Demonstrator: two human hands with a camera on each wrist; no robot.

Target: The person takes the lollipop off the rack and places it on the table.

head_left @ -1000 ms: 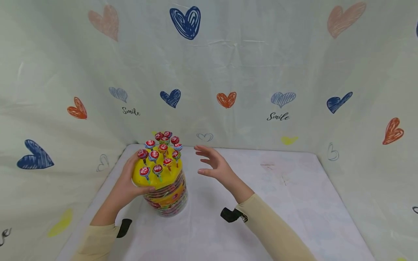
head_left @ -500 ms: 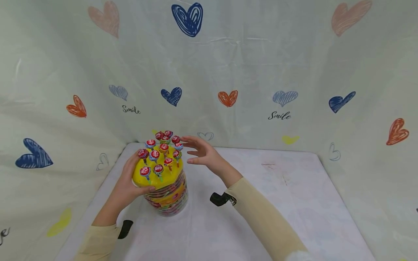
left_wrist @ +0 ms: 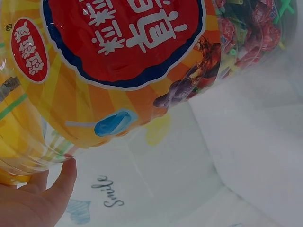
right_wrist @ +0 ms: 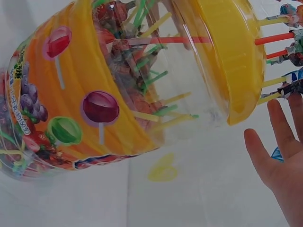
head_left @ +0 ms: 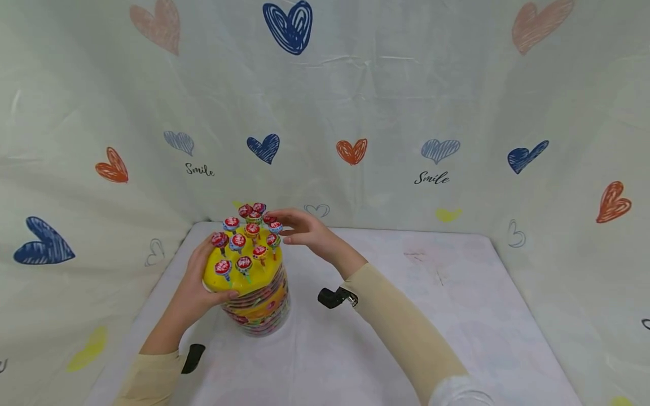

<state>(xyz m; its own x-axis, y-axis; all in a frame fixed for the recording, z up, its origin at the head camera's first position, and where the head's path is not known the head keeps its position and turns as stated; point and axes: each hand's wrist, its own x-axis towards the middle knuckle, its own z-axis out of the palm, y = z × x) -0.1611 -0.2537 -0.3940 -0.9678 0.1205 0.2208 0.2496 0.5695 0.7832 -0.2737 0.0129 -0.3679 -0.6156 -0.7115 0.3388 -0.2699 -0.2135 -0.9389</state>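
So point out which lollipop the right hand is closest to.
The lollipop on the lid's far right edge; the right hand's fingers reach it, the others stand further left.

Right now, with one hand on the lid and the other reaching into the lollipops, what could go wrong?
1. The right hand reaches among closely packed lollipops; its fingers may knock neighbours loose.
2. The jar is tall and the left hand grips only the yellow lid; a sideways tug could tip it.
3. The sticks look thin and could bend.
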